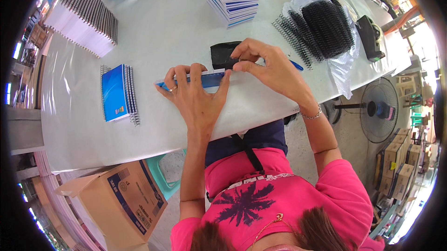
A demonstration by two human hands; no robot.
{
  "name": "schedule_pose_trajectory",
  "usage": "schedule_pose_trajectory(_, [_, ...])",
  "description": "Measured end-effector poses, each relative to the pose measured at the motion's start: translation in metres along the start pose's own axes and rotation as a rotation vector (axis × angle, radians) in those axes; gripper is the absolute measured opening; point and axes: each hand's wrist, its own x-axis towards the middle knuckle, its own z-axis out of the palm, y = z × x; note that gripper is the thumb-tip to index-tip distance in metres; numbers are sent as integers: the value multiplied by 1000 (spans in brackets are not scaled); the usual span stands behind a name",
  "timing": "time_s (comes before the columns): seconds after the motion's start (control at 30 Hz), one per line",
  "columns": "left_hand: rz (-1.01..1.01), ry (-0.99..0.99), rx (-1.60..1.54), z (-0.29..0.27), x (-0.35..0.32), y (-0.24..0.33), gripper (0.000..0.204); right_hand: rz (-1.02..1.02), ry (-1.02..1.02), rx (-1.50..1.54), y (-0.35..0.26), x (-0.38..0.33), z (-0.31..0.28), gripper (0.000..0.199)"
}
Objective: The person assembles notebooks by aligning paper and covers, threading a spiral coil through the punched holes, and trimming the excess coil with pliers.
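My left hand point(198, 93) grips a small blue-covered notebook point(212, 80) along its length, with the fingers over its far side and the thumb at its right end. The notebook seems tilted up, its white page edge facing away from me. At that same end, the thumb and fingers of my right hand point(260, 62) are pinched together; whatever is between them is too small to make out. Just beyond the pinch lies a flat black pad or pouch point(224, 54), partly covered by my right fingers. A blue-handled tool point(296, 65) pokes out beside my right hand.
Blue spiral notebooks point(116, 93) lie at left, with a tall stack of spiral-bound books point(86, 16) behind. Unbound notebooks point(233, 0) are piled far centre. Black wire coils point(326, 30) rest on plastic at right, near a tape dispenser point(371, 39). A cardboard box point(121, 200) and fan point(379, 110) stand below the table.
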Motion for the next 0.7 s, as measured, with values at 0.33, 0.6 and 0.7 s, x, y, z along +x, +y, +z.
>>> schedule_pose_trajectory(0.33, [-24, -15, -4, -3, 2, 3, 40, -35, -30, -131, 1, -3, 12, 21])
schedule_pose_trajectory(0.6, [-23, -24, -20, -2, 1, 0, 39, -13, 102, 65, 11, -11, 31, 17])
schedule_pose_trajectory(0.7, [-26, -24, -15, -3, 2, 0, 40, -115, 90, -110, 16, -12, 32, 16])
